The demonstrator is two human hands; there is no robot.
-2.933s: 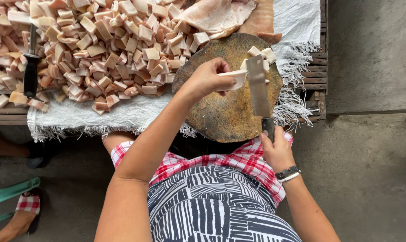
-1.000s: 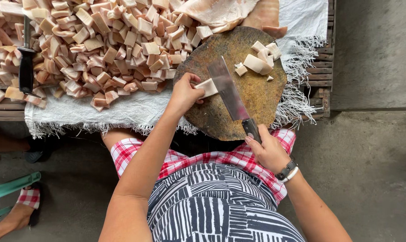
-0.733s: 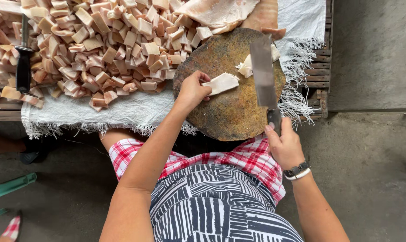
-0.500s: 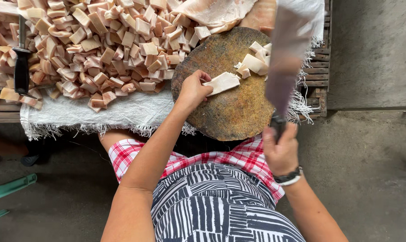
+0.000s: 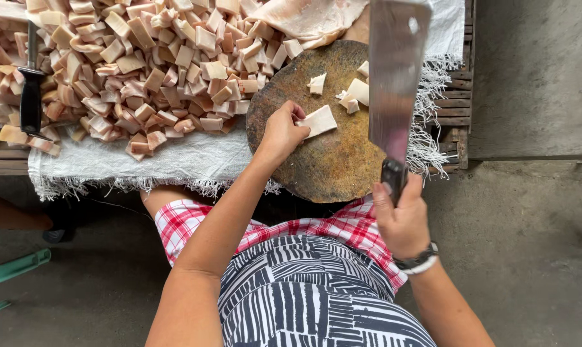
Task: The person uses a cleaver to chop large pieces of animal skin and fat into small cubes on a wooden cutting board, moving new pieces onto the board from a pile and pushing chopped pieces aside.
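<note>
Pinning a pale meat strip [image 5: 318, 121] onto the round chopping block [image 5: 323, 160], the left hand [image 5: 279, 132] is curled closed; a raised cleaver [image 5: 394, 71] is gripped tightly in the right hand [image 5: 401, 222] above the block.

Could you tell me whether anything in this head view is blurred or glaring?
Head view: daylight is soft and even, with no hard shadows. The raised cleaver in the right hand looks slightly soft-edged with a dull sheen; the left hand, strip and board are sharp.
</note>
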